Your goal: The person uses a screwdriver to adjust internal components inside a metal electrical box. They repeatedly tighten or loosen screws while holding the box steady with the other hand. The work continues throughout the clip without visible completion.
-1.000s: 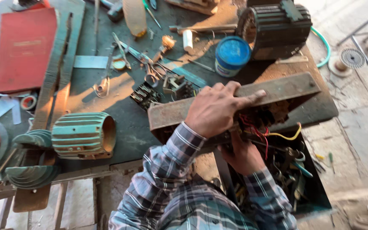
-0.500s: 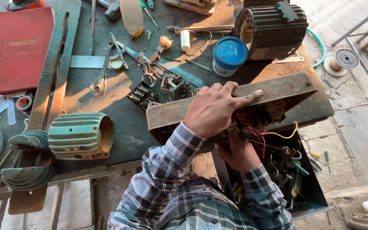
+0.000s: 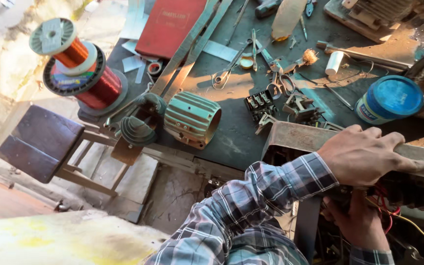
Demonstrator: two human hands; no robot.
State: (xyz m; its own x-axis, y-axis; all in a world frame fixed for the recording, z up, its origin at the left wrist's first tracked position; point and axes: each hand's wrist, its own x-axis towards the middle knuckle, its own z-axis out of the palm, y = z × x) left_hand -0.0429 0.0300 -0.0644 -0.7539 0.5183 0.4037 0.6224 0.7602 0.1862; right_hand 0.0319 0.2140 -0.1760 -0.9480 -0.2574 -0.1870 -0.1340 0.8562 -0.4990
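My left hand (image 3: 369, 154) lies over the top of a rusty metal panel (image 3: 295, 137) at the workbench's near edge, fingers stretched along it and gripping it. Just below, my right hand (image 3: 361, 225) reaches in under the panel among red wires (image 3: 386, 208) and a yellow wire (image 3: 418, 228). Its fingers are hidden by the panel. Both plaid sleeves come in from the bottom of the view.
On the dark bench (image 3: 231, 132) lie a green ribbed motor housing (image 3: 192, 118), a black terminal block (image 3: 260, 105), scissors (image 3: 226, 68), a blue-lidded tin (image 3: 388, 98) and a red book (image 3: 170, 24). Copper wire spools (image 3: 82, 73) stand at its left corner, beside a wooden stool (image 3: 40, 142).
The view has swung left and closer, bringing the spools and stool into sight. Both hands stay where they were, on and under the rusty panel.
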